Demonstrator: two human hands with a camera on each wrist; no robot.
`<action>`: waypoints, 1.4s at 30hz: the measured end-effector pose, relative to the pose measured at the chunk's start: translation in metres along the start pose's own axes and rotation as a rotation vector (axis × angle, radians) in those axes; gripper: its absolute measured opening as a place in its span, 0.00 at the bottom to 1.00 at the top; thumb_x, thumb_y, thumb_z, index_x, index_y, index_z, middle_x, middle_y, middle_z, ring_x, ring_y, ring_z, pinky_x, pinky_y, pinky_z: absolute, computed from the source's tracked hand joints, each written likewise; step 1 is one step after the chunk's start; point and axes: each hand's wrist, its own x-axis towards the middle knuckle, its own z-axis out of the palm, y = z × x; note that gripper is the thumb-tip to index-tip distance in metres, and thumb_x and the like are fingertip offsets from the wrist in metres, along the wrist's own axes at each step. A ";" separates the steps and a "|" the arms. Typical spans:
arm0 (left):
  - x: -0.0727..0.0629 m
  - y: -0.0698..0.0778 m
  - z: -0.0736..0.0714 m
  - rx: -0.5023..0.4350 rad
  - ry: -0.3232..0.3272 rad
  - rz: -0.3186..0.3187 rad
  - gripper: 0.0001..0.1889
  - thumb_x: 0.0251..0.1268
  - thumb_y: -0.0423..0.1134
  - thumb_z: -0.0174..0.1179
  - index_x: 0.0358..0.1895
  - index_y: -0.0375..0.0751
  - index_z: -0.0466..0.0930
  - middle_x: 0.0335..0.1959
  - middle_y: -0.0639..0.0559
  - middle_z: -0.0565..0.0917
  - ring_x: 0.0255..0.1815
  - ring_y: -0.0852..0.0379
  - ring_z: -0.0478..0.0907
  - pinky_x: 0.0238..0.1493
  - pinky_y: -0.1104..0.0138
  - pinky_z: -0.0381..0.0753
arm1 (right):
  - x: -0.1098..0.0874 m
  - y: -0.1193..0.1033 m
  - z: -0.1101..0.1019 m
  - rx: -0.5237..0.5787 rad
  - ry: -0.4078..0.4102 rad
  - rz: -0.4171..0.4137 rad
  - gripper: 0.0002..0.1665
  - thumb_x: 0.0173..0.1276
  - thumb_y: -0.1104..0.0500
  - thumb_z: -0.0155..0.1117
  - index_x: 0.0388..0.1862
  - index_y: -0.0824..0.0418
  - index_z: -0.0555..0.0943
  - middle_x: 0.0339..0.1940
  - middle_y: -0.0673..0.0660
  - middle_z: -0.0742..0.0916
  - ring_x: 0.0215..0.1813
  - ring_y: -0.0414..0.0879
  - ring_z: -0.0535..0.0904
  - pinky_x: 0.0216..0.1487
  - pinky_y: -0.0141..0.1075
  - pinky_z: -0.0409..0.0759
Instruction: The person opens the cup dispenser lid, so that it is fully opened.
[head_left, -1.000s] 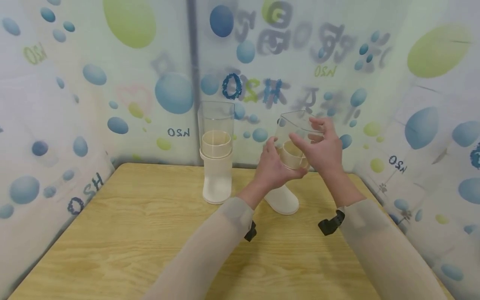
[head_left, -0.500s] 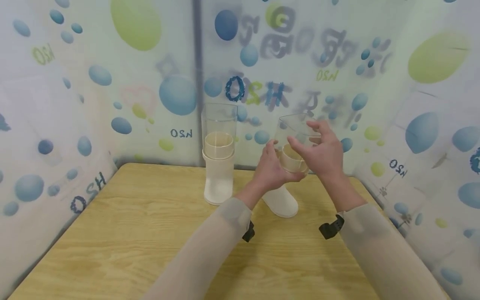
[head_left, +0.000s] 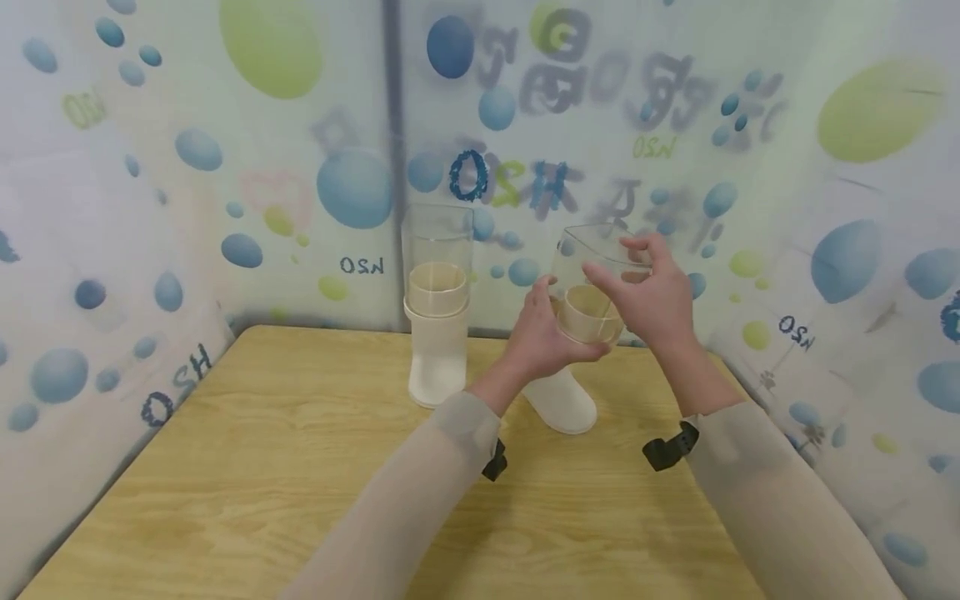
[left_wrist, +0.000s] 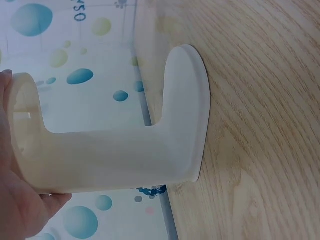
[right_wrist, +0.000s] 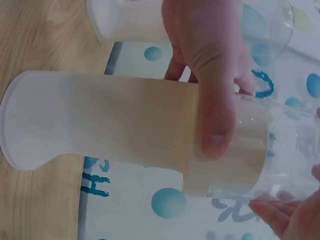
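A cream boot-shaped stand (head_left: 564, 404) with a round collar leans on the table toward the right in the head view. A clear, open-topped plastic container (head_left: 576, 254) sits at its upper end. My left hand (head_left: 542, 337) grips the stand at the collar; in the right wrist view its thumb (right_wrist: 216, 130) lies across the cream band. Higher up, my right hand (head_left: 654, 302) holds the clear container near its rim, thumb on the near side. The left wrist view shows the stand's foot (left_wrist: 186, 107) on the wood. Part of the collar is hidden behind my hands.
To the left stands a matching cream stand (head_left: 437, 358), upright, with its own clear container (head_left: 438, 229) on top. The wooden table (head_left: 300, 450) meets a sheet wall (head_left: 300, 275) printed with coloured bubbles behind and on both sides.
In the last half second my right hand and the clear container have shifted slightly right and up. My left hand keeps its grip, and the other stand has not moved.
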 end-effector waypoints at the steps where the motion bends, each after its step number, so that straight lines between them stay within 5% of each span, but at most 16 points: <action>1: 0.000 0.000 0.000 -0.002 -0.003 -0.001 0.70 0.49 0.62 0.87 0.88 0.47 0.47 0.79 0.44 0.68 0.67 0.47 0.78 0.65 0.51 0.85 | 0.000 0.000 0.000 0.006 -0.005 0.008 0.44 0.69 0.31 0.75 0.75 0.49 0.75 0.82 0.61 0.78 0.71 0.65 0.85 0.48 0.56 0.90; 6: -0.002 0.000 0.000 -0.006 -0.028 -0.008 0.70 0.49 0.61 0.87 0.88 0.48 0.46 0.78 0.44 0.68 0.65 0.48 0.78 0.64 0.51 0.85 | -0.004 0.000 -0.001 -0.019 -0.024 -0.019 0.45 0.69 0.32 0.76 0.76 0.52 0.75 0.81 0.62 0.78 0.71 0.66 0.85 0.58 0.62 0.88; 12: -0.002 0.000 -0.001 -0.009 -0.035 -0.003 0.70 0.49 0.60 0.87 0.88 0.49 0.46 0.77 0.44 0.69 0.66 0.47 0.78 0.65 0.50 0.84 | -0.006 0.000 -0.002 0.035 -0.023 0.020 0.45 0.70 0.31 0.75 0.75 0.51 0.73 0.82 0.62 0.77 0.72 0.66 0.84 0.59 0.64 0.87; 17: 0.000 -0.002 -0.001 0.001 -0.052 0.000 0.70 0.49 0.63 0.86 0.89 0.51 0.44 0.78 0.44 0.68 0.67 0.47 0.78 0.65 0.49 0.84 | -0.006 0.000 -0.002 -0.010 -0.018 -0.037 0.46 0.69 0.32 0.77 0.77 0.53 0.74 0.82 0.60 0.77 0.72 0.67 0.84 0.63 0.64 0.86; 23: 0.004 -0.005 -0.003 -0.015 -0.045 0.038 0.70 0.48 0.61 0.87 0.88 0.51 0.46 0.76 0.43 0.70 0.64 0.48 0.79 0.63 0.50 0.85 | -0.005 0.001 -0.006 0.069 -0.051 0.045 0.51 0.69 0.29 0.75 0.82 0.48 0.68 0.86 0.61 0.71 0.78 0.66 0.79 0.65 0.67 0.84; 33: 0.005 -0.007 -0.007 -0.047 -0.060 0.048 0.71 0.49 0.60 0.87 0.90 0.49 0.45 0.79 0.41 0.68 0.66 0.47 0.79 0.66 0.49 0.84 | -0.003 0.004 -0.009 0.001 -0.128 -0.024 0.56 0.70 0.34 0.77 0.89 0.44 0.61 0.88 0.64 0.68 0.79 0.70 0.77 0.72 0.67 0.80; 42: 0.008 -0.009 -0.009 -0.043 -0.093 0.050 0.71 0.50 0.62 0.86 0.89 0.51 0.42 0.82 0.42 0.66 0.73 0.46 0.76 0.72 0.48 0.81 | -0.009 0.000 -0.006 -0.077 -0.055 -0.157 0.53 0.68 0.40 0.81 0.85 0.54 0.69 0.84 0.64 0.73 0.73 0.68 0.81 0.69 0.64 0.82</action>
